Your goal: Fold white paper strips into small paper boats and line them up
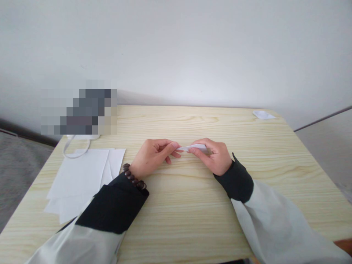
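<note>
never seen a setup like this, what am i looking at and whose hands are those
There is no machine here, just a person's two bare hands. The single picture comes from a camera worn on the head, looking forward and down. The left hand, with a dark beaded bracelet, and the right hand both pinch a small folded piece of white paper above a pale wood-grain table. Flat white paper sheets lie at the left; another small folded white piece lies near the far right corner. A pixelated patch hides something at far left.
</note>
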Demonstrator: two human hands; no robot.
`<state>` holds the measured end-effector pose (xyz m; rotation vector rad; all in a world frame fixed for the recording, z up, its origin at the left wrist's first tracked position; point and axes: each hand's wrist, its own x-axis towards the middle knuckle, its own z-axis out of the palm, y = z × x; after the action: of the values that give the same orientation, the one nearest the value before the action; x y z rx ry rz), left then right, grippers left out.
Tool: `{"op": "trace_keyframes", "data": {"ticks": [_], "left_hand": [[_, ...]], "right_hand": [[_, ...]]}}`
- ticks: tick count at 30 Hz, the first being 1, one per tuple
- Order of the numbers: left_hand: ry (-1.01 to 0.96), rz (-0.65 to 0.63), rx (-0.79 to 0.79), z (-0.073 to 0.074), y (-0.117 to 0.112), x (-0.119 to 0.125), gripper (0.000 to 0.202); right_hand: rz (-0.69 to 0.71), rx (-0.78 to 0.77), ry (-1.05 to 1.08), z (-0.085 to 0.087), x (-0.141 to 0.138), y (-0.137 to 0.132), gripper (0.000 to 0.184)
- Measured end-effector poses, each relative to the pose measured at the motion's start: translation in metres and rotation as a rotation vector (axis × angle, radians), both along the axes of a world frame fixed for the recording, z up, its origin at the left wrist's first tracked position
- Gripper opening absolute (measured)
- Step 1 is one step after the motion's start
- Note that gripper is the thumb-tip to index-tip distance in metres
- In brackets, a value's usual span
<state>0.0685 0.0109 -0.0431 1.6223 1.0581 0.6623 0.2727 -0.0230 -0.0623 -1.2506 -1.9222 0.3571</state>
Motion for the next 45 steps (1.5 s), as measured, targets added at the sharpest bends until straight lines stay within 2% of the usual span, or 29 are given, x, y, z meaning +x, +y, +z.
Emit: {"op": "trace_keyframes", "data": {"ticks": [3, 9, 16, 19, 24, 26, 31, 34, 37, 41, 45], "left_hand": [[0.004, -0.024, -0.01, 0.001, -0.001, 0.0, 0.027], [0.028, 0.01, 0.022, -0.003, -0.003, 0.002, 0.024], [0.245, 0.066, 0.335, -0.002, -0.008, 0.006, 0.021], [0.288, 0.088, 0.399, 0.0, -0.01, 0.008, 0.02], [0.284, 0.088, 0.32, -0.001, -0.007, 0.007, 0.02], [0.235, 0.089, 0.252, -0.002, -0.005, 0.006, 0.022], [-0.1, 0.051, 0.065, -0.003, -0.003, 0.004, 0.029], [-0.296, 0.018, 0.006, -0.005, -0.004, 0.006, 0.033], [-0.335, 0.001, -0.018, -0.008, -0.004, 0.007, 0.044], [-0.302, 0.028, -0.002, -0.009, -0.003, 0.007, 0.034], [-0.257, 0.06, 0.008, -0.006, -0.003, 0.007, 0.034]], "right_hand": [[-0.017, 0.038, -0.035, 0.0, 0.001, 0.0, 0.013], [-0.031, 0.07, -0.036, 0.0, 0.0, -0.001, 0.011], [-0.041, 0.012, -0.012, -0.002, -0.002, -0.001, 0.013], [-0.065, -0.048, -0.005, -0.003, -0.003, -0.001, 0.017], [-0.022, -0.232, 0.123, -0.003, -0.003, 0.001, 0.022], [-0.001, -0.249, 0.181, -0.002, -0.002, 0.002, 0.019], [0.01, -0.156, 0.293, -0.003, 0.001, 0.007, 0.016], [0.016, -0.267, 0.45, -0.005, 0.002, 0.009, 0.015], [0.065, -0.354, 0.575, -0.006, 0.001, 0.009, 0.026], [0.101, -0.396, 0.527, -0.005, 0.0, 0.007, 0.023], [0.072, -0.268, 0.384, -0.004, -0.002, 0.004, 0.022]]}}
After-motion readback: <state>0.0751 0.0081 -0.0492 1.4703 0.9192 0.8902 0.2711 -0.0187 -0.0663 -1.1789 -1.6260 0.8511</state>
